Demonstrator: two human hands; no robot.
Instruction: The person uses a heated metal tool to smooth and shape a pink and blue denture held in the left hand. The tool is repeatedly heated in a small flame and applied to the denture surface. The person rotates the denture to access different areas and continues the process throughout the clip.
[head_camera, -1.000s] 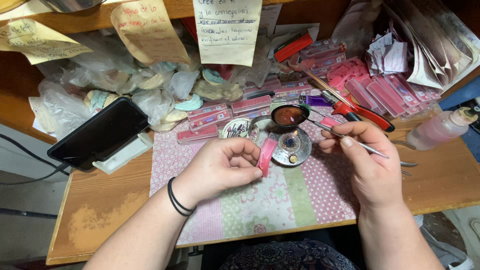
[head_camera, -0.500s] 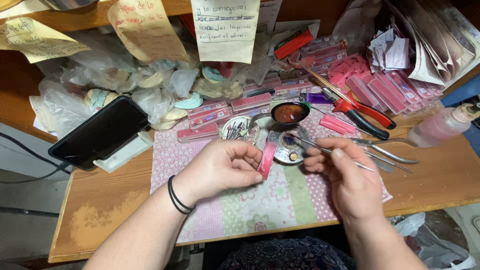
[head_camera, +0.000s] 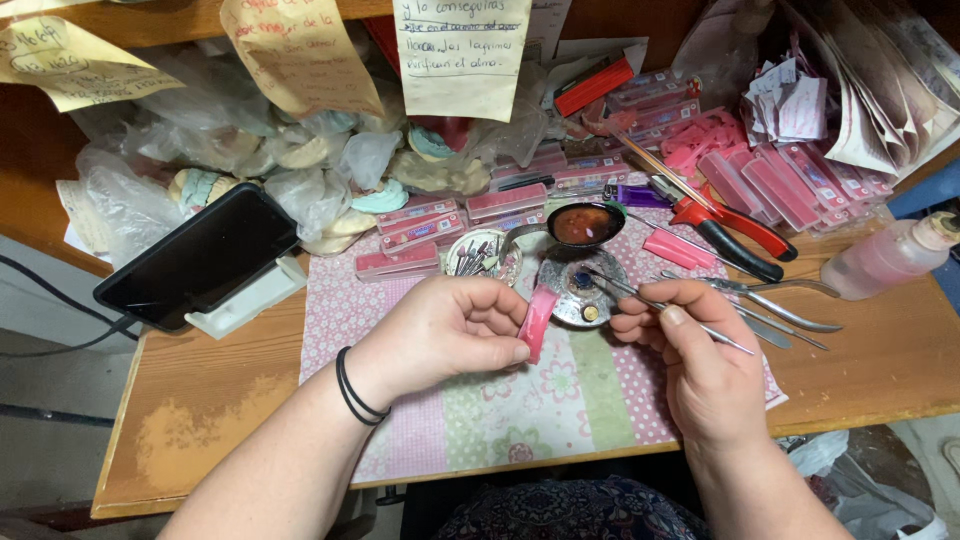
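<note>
Left hand (head_camera: 440, 335) curled, fingers pinched shut on a pink curved piece (head_camera: 537, 322), tilted up for access, near the middle of the patterned mat (head_camera: 520, 420) on the counter (head_camera: 200, 420). Right hand (head_camera: 700, 360) gripping a thin metal tool (head_camera: 640, 300) pen-style, tip reaching toward the small round metal dish (head_camera: 580, 290) just beyond.

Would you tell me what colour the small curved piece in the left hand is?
Pink; the curved piece, pinched in the left hand, shows best in the head view.
</note>
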